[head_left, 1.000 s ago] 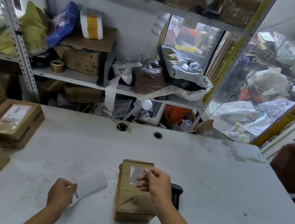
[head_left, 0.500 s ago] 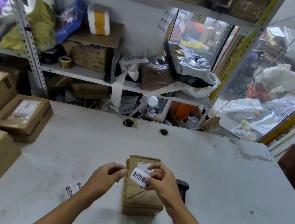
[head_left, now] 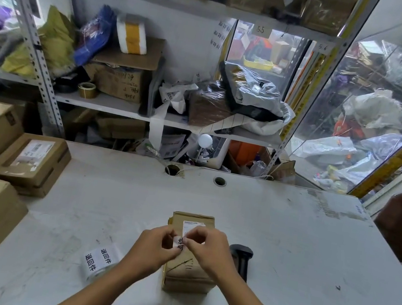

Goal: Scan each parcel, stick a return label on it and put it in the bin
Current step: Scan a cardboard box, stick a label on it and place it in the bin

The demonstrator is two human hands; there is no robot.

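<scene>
1. While both hands meet over the centre of the table [head_left: 274, 231], I see the left hand [head_left: 152, 246] and the right hand [head_left: 207, 250] pinching one small white return label [head_left: 180, 244] between thumb and fingertips; each hand grasps an edge of it.
2. I read black printed characters on the label's face; it hangs just above the parcel, and I cannot tell whether it touches the cardboard.
3. I place the parcel [head_left: 188, 270], a small brown cardboard box, on the table directly beneath the hands; a white shipping slip [head_left: 191, 226] shows on its far upper face.
4. I note a black handheld scanner [head_left: 242, 259] lying on the table just beside the parcel, on its right, partly behind the right wrist, with a dark cord running toward the near edge.
5. I find a strip of further labels [head_left: 100, 260] lying on the table to the left of the left forearm, apart from the parcel, printed with the same characters.
6. I count three larger cardboard boxes [head_left: 29, 163] along the table's left edge, at least two of them bearing white slips.
7. I see metal shelving [head_left: 132, 111] behind the table, loaded with bags, boxes and a roll of tape [head_left: 87, 90].
</scene>
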